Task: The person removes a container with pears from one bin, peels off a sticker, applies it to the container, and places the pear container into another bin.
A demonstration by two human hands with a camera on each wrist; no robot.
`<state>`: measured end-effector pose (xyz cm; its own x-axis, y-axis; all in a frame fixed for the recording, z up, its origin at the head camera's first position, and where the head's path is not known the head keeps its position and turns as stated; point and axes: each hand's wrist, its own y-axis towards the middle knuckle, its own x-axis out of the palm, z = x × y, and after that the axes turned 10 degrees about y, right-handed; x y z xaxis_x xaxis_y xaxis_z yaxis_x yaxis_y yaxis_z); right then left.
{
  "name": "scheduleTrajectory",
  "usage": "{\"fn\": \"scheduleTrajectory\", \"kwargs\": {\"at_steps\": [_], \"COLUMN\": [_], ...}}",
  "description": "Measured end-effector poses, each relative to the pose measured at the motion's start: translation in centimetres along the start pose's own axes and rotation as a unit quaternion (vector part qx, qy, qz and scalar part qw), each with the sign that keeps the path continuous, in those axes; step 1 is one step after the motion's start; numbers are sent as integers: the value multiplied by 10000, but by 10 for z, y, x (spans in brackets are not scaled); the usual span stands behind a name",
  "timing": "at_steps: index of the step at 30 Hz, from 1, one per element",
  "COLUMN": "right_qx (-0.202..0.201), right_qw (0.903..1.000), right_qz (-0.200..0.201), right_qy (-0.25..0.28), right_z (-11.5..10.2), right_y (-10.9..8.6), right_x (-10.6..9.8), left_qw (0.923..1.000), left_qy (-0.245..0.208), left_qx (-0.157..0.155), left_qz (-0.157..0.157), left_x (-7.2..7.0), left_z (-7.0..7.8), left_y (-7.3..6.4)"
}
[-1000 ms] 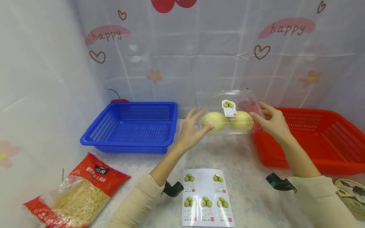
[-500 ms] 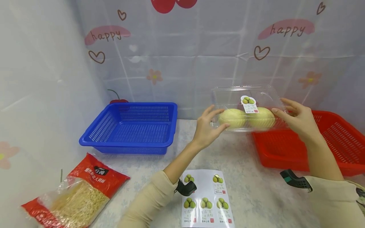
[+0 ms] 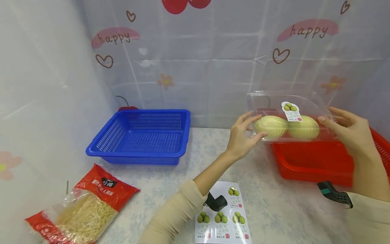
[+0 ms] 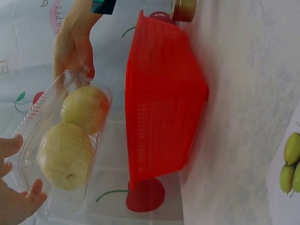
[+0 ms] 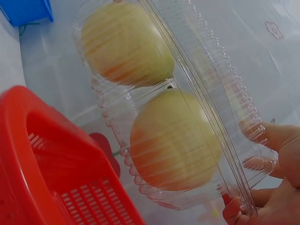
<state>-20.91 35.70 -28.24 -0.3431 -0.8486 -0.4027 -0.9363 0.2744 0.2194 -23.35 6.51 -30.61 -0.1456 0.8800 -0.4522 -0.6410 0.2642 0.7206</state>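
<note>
Both hands hold up a clear plastic clamshell box (image 3: pixel 292 98) with two pale yellow-green round fruits (image 3: pixel 270 126) inside, pears by the look of them. A sticker (image 3: pixel 291 112) printed with green fruit is on its lid. My left hand (image 3: pixel 242 137) grips the left end between thumb and fingers. At the opposite end my right hand (image 3: pixel 353 130) grips with its thumb on the near side. In the right wrist view the box (image 5: pixel 187 101) hangs above and beside the red basket (image 5: pixel 56 150), apart from it.
A blue plastic basket (image 3: pixel 140 139) stands at the back left. In front of it lies a red bag of pasta (image 3: pixel 91 203). A sheet of fruit stickers (image 3: pixel 223 217) lies near the front, partly under the left forearm. The left wrist view shows a round tin (image 4: pixel 184 9).
Both hands have carried the clamshell box to the right, from between the baskets to over the red basket. The baskets, pasta bag and sticker sheet have stayed put.
</note>
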Motion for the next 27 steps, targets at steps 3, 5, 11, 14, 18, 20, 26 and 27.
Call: {"fn": "scheduleTrajectory", "kwargs": {"at_steps": [3, 5, 11, 14, 18, 20, 26, 27], "right_qx": [105, 195, 473, 495, 391, 370, 861, 906], "right_qw": [9999, 9996, 9984, 9979, 9973, 9966, 9946, 9942], "right_qz": [120, 155, 294, 350, 349, 299, 94, 70], "right_qy": [-63, -154, -11, 248, 523, 666, 565, 573], "right_z": [6, 10, 25, 34, 45, 49, 64, 67], "right_y": [0, 0, 2, 4, 7, 9, 9, 10], "right_x": [-7, -12, -26, -33, -41, -46, -62, -64], "left_qw": [10000, 9999, 9992, 9986, 9976, 9971, 9938, 9929], "left_qy": [64, 92, 142, 190, 187, 207, 187, 175], "left_qx": [5, -21, -122, -162, -247, -247, -284, -321], "left_qz": [-37, -79, -345, -476, -617, -682, -1057, -1134], "left_x": [9, 15, 33, 40, 51, 56, 70, 72], "left_z": [3, 5, 13, 17, 20, 21, 23, 22], "left_y": [1, 2, 2, 1, 2, 2, 0, 0]}}
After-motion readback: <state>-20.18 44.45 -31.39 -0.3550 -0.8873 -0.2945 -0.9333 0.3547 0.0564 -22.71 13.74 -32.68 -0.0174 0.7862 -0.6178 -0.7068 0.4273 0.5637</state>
